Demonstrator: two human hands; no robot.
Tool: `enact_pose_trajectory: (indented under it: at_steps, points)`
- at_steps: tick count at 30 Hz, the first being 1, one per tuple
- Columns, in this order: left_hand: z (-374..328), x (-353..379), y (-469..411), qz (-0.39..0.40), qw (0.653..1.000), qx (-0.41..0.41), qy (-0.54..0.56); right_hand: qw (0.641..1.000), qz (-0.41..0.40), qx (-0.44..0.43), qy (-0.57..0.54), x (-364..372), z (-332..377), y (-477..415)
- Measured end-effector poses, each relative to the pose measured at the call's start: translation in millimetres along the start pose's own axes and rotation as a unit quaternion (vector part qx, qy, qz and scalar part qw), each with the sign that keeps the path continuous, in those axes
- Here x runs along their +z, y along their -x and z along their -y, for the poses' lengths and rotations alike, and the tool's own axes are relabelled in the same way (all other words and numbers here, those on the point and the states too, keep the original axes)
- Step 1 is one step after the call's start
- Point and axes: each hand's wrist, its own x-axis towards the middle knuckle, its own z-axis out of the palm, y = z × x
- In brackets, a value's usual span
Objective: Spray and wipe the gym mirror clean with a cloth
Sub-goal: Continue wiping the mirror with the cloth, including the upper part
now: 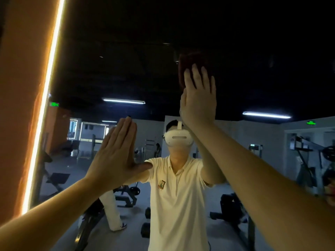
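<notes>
- Head view: the right hand [198,98] presses a dark red cloth [192,60] flat against the mirror [126,51], high up and well apart from its left edge; fingers straight, released, not curled round the cloth.
- The left hand [114,154] lies flat on the glass lower down, nearer the glowing light strip [49,87] along that edge; fingers straight and together, thumb spread, grasping nothing.

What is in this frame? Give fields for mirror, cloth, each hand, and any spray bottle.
mirror: reflects the person
cloth: dark red, high on the mirror
right hand: straight fingers press the cloth flat
left hand: flat on the mirror, lower, holds nothing
spray bottle: not in view
</notes>
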Motion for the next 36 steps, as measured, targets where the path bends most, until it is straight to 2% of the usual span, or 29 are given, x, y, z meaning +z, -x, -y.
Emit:
enact_pose_trajectory:
  at_steps: [2,5,9,11,12,14,16,17,20,22,25,29,31,32,33,36]
  points:
    - [-0.5,-0.8,0.2,-0.004,1.000,0.002,0.004,0.999,0.004,-0.019,-0.038,5.5,28.8,14.8]
    - [-1.6,-3.5,-0.5,-0.005,1.000,0.001,0.014,0.982,0.064,-0.168,-0.052,10.5,53.9,76.9]
    - [-0.6,-9.5,3.0,-0.013,0.998,0.016,0.054,0.915,0.168,-0.367,-0.015,-3.2,30.1,150.5]
    - [1.5,-13.6,3.7,0.008,0.999,0.025,0.046,0.878,0.175,-0.444,0.018,-7.0,1.8,137.8]
    - [1.6,-16.0,2.8,0.027,0.999,0.021,0.040,0.876,0.168,-0.450,0.039,-6.9,-10.3,120.3]
    - [1.4,-16.2,1.5,0.043,0.999,0.012,0.027,0.918,0.137,-0.365,0.076,-5.6,-25.9,72.2]
    - [1.1,-15.3,0.9,0.036,0.999,0.013,0.024,0.972,0.095,-0.207,0.063,-6.4,-24.3,27.3]
    - [1.2,-15.1,1.0,0.037,0.999,0.013,0.026,0.987,0.078,-0.133,0.042,-7.6,-15.3,13.7]
    - [1.5,-15.7,0.8,0.028,0.999,0.007,0.035,0.999,0.039,-0.007,-0.014,-0.8,30.8,11.2]
    - [-0.1,-18.0,1.5,0.031,0.999,0.006,0.040,0.997,0.052,-0.027,-0.043,1.8,53.7,34.1]
    - [1.3,-21.4,2.8,0.047,0.998,0.014,0.039,0.981,0.101,-0.155,-0.056,2.8,59.6,103.1]
    - [6.0,-20.0,6.4,0.040,0.998,0.027,0.031,0.912,0.186,-0.365,-0.016,-13.6,11.5,191.6]
    - [5.9,-20.5,5.8,0.048,0.998,0.022,0.019,0.885,0.190,-0.424,0.022,-23.0,-31.3,190.5]
    - [4.4,-22.4,4.4,0.054,0.998,0.014,0.015,0.885,0.190,-0.424,0.042,-27.6,-52.2,182.2]
    - [2.6,-24.6,2.6,0.058,0.998,0.009,0.015,0.899,0.184,-0.394,0.054,-32.4,-72.0,171.3]
    - [-1.3,-27.7,2.3,0.070,0.997,-0.006,0.022,0.977,0.128,-0.172,0.015,-44.7,-112.0,138.4]
